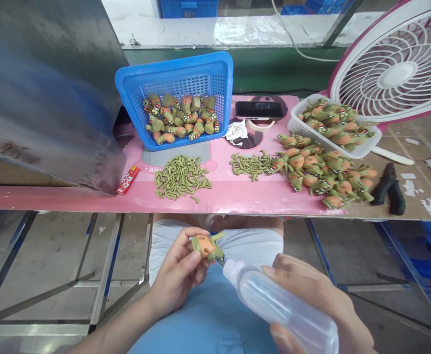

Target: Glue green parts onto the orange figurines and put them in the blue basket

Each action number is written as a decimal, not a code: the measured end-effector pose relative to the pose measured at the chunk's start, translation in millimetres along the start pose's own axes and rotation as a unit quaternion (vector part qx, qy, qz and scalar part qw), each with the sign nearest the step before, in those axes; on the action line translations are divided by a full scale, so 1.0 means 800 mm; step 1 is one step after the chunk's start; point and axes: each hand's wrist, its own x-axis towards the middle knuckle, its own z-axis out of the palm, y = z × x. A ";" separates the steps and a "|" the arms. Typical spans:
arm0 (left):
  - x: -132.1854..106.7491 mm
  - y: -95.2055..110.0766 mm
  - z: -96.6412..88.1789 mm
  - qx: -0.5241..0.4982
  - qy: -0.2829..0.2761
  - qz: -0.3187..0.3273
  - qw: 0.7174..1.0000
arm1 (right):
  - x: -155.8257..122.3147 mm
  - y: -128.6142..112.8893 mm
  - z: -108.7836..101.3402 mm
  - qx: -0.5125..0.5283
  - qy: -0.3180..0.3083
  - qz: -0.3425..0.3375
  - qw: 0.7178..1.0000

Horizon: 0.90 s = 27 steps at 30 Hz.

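My left hand [182,265] pinches a small green and orange figurine [205,246] above my lap, and one thin green piece sticks up from it. In my right hand [311,300] lies a clear squeeze bottle [281,305], tilted so that its narrow metal tip touches or nearly touches the figurine's lower right side. On the pink table edge in front are a pile of small curved green pieces [182,178] and a smaller pile of like pieces [250,165]. A heap of figurines [322,169] with thin green parts lies to the right.
A blue basket [127,78] of figurines stands at the back, a white basket [311,133] of figurines at the right. Beyond it is a fan [395,73]. A phone [259,110], crumpled tissue [237,131], red packet [128,180], black-handled tool [388,191] and metal box [49,93] are about.
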 end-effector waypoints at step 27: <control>-0.001 -0.002 -0.004 0.024 -0.033 0.008 0.999 | 0.001 -0.001 -0.002 -0.022 -0.030 0.003 0.999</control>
